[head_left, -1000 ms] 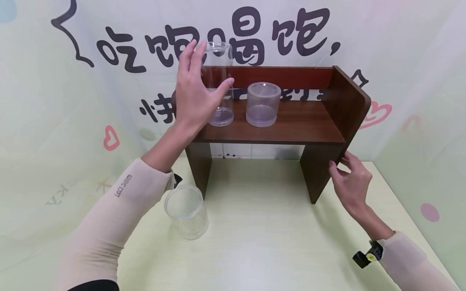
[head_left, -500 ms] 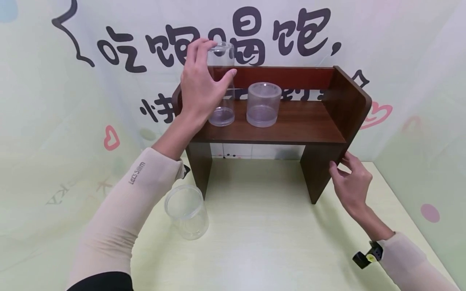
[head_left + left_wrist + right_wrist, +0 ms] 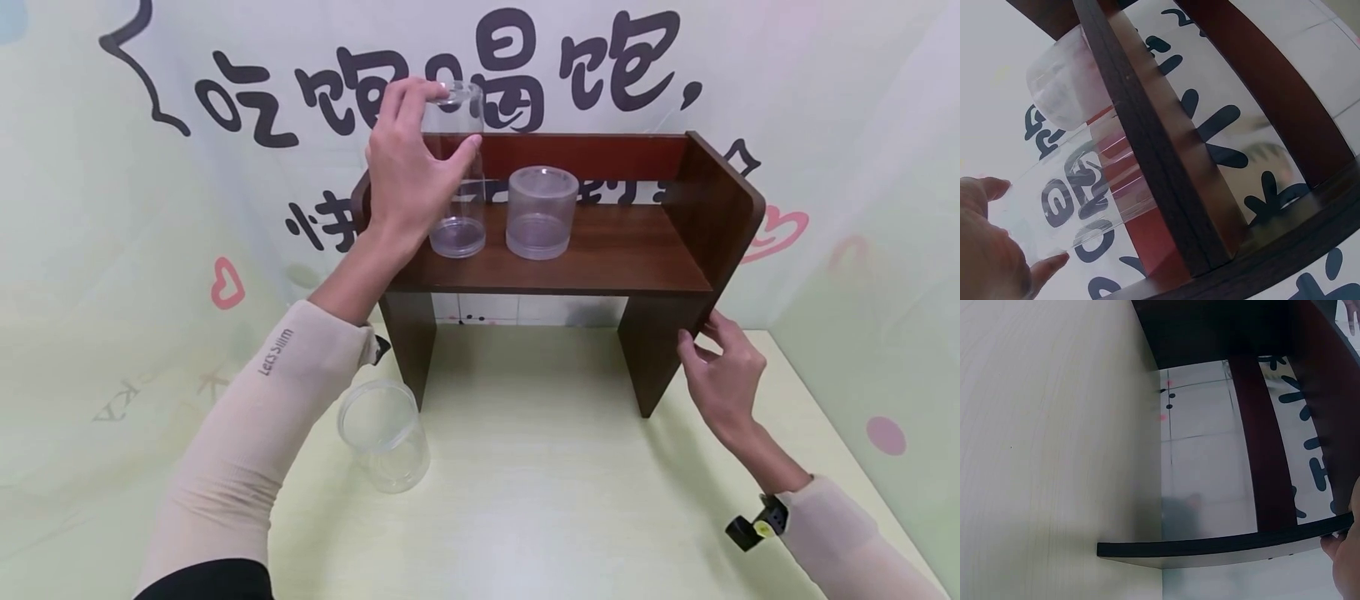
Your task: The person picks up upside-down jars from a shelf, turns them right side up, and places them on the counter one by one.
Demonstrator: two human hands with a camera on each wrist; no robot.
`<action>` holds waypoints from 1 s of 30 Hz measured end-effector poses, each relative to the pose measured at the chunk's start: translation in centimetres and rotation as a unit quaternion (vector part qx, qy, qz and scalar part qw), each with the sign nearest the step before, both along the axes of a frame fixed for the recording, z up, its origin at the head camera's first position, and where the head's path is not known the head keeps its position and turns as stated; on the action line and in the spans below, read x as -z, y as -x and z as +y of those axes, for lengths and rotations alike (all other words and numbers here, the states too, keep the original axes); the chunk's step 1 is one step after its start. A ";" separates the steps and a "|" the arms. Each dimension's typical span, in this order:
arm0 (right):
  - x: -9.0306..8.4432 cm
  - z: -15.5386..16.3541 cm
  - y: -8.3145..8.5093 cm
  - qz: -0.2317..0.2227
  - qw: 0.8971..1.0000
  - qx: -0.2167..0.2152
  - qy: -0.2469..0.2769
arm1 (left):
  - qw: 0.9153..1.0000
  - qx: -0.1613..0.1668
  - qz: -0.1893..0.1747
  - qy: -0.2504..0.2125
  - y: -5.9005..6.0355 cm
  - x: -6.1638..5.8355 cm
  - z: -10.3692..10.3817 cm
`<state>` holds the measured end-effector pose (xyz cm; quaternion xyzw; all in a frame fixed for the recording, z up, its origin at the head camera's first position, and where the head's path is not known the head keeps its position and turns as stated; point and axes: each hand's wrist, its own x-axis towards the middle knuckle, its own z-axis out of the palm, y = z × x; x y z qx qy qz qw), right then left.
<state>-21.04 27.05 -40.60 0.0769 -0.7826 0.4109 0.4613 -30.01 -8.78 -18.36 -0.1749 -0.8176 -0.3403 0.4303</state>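
Observation:
My left hand (image 3: 408, 175) holds a tall clear cylindrical jar (image 3: 459, 237) that stands upright at the left of a dark brown wooden shelf (image 3: 622, 250). Fingers bend over its rim, and the thumb lies along its near side. In the left wrist view, thumb and a finger sit on opposite sides of the tall jar (image 3: 1085, 194). To its right on the same board is a shorter clear jar (image 3: 542, 217), a small gap between them. My right hand (image 3: 723, 379) pinches the front edge of the shelf's right side panel, its fingertips partly hidden behind it.
A wide clear jar (image 3: 386, 450) stands on the pale table (image 3: 540, 500), in front of the shelf's left leg. A printed cloth backdrop (image 3: 247, 183) with large black characters hangs behind and at both sides. The shelf's side panels rise above its board.
My left hand has shifted a little right, and its fingers now bend over the tall jar's rim. The jar's top sits slightly farther right. The right hand stays in place.

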 end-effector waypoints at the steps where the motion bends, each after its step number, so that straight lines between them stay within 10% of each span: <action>1: 0.0 0.0 0.0 0.001 1.000 0.000 0.000 | 1.000 0.005 0.006 -0.001 -0.1 0.0 0.0; 16: 0.0 0.1 0.1 0.004 1.000 -0.002 -0.004 | 0.997 0.048 0.010 -0.060 -3.3 -1.5 -0.2; 30: 0.0 0.2 0.1 0.008 1.000 0.000 -0.011 | 0.981 0.137 0.094 -0.098 -6.5 -1.2 -1.4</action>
